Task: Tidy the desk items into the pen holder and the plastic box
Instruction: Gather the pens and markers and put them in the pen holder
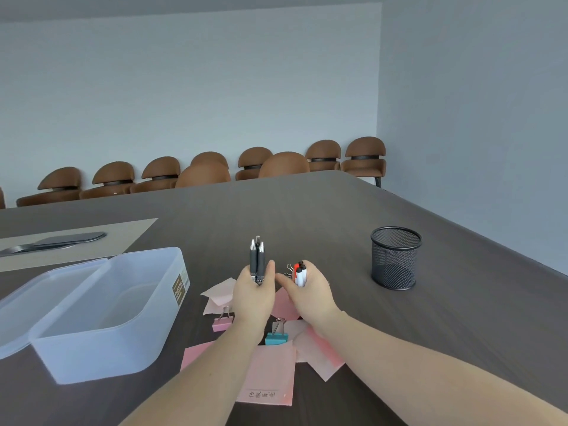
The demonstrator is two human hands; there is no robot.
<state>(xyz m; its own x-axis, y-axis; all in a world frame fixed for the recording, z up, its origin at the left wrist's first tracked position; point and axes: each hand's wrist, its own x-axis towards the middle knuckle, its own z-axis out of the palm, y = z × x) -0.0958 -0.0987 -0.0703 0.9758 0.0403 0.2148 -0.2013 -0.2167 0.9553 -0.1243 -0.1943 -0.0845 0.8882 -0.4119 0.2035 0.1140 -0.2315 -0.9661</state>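
Note:
My left hand (pixel 253 295) grips a bunch of black pens (pixel 257 256) upright, tips up. Close beside it, my right hand (pixel 309 292) holds a few markers (pixel 300 273), white with black and red caps. A black mesh pen holder (pixel 396 258) stands empty to the right, well apart from both hands. The clear plastic box (pixel 101 315) sits open at the left, its lid (pixel 46 296) lying against its left side. Under my arms lie pink sticky notes (pixel 270 373), a pink binder clip (pixel 222 322) and a teal binder clip (pixel 276 336).
The dark table's (pixel 399 333) right edge runs diagonally past the pen holder. A beige mat with a dark flat object (pixel 61 241) lies at the far left. Brown chairs (pixel 276 164) line the far wall.

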